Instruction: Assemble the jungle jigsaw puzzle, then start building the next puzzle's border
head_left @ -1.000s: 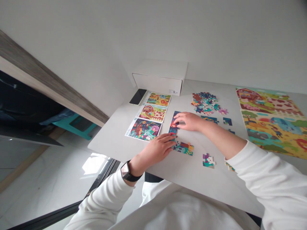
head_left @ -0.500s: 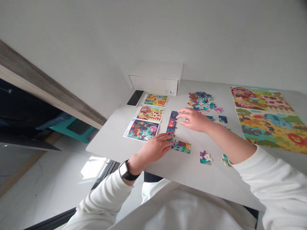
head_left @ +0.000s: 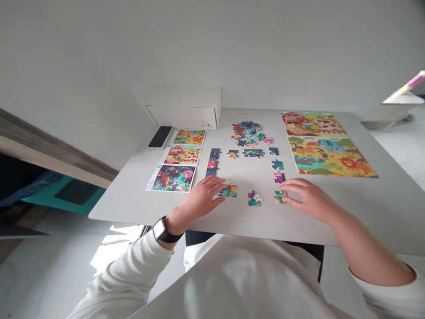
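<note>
My left hand (head_left: pixel 206 196), with a watch on the wrist, lies with its fingers stretched over the corner of the joined puzzle pieces. From there a dark strip (head_left: pixel 212 163) runs away from me and a short row (head_left: pixel 231 191) runs right. My right hand (head_left: pixel 307 198) has its thumb and fingertips on a teal-and-yellow puzzle piece (head_left: pixel 279 197) flat on the table. Just beyond it are a purple piece (head_left: pixel 279 177) and a teal piece (head_left: pixel 277 165). Between my hands lies a piece with a white animal (head_left: pixel 255 198).
A puzzle-piece heap (head_left: pixel 247 133) lies behind loose top pieces (head_left: pixel 253 153). Three picture cards (head_left: pixel 172 178), a phone (head_left: pixel 160 137) and a white box (head_left: pixel 182 116) are at left. Assembled puzzles (head_left: pixel 327 150) lie at right. The table's front edge (head_left: pixel 239 235) is close to my body.
My right hand has moved from the dark strip on the left to the puzzle piece at the near right. My left hand stays on the joined corner. The view has swung right.
</note>
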The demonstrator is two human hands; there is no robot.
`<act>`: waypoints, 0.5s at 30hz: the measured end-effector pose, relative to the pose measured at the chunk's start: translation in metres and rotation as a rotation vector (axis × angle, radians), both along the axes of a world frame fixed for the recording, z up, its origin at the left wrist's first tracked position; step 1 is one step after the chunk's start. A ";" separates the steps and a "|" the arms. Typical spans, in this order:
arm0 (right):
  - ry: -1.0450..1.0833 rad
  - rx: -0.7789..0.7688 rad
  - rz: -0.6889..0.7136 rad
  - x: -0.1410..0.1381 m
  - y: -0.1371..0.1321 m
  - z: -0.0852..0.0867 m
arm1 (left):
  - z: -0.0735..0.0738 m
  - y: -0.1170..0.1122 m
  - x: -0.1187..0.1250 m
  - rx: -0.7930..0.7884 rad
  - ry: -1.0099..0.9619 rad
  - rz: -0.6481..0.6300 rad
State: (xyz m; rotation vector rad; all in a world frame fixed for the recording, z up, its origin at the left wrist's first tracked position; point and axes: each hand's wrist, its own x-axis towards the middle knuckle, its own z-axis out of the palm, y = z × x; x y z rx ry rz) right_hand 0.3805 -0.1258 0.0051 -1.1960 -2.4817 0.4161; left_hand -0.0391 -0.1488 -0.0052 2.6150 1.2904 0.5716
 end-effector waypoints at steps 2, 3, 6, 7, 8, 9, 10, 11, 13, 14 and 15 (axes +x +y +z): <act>-0.012 0.011 0.015 -0.003 -0.011 -0.005 | 0.001 0.003 0.010 -0.001 0.009 -0.025; -0.024 0.019 0.019 -0.006 -0.013 -0.008 | 0.002 0.004 0.015 -0.002 0.010 -0.041; -0.065 0.037 0.016 -0.011 -0.013 -0.014 | 0.003 0.004 0.035 -0.007 0.002 -0.095; -0.073 0.036 0.018 -0.011 -0.011 -0.015 | 0.003 0.004 0.043 -0.011 0.001 -0.115; -0.076 0.033 0.022 -0.011 -0.009 -0.015 | 0.003 0.004 0.051 -0.017 0.002 -0.136; -0.075 0.029 0.027 -0.011 -0.006 -0.016 | 0.002 0.005 0.060 -0.026 0.007 -0.159; -0.073 0.027 0.031 -0.012 -0.004 -0.015 | 0.001 0.006 0.068 -0.035 0.013 -0.183; -0.073 0.025 0.032 -0.012 -0.001 -0.015 | 0.000 0.007 0.075 -0.043 0.023 -0.206; -0.077 0.025 0.032 -0.013 0.003 -0.013 | -0.002 0.012 0.087 -0.045 0.044 -0.239; -0.082 0.024 0.034 -0.013 0.005 -0.012 | -0.003 0.015 0.092 -0.040 0.055 -0.245; -0.088 0.022 0.037 -0.014 0.006 -0.012 | -0.003 0.018 0.095 -0.033 0.064 -0.245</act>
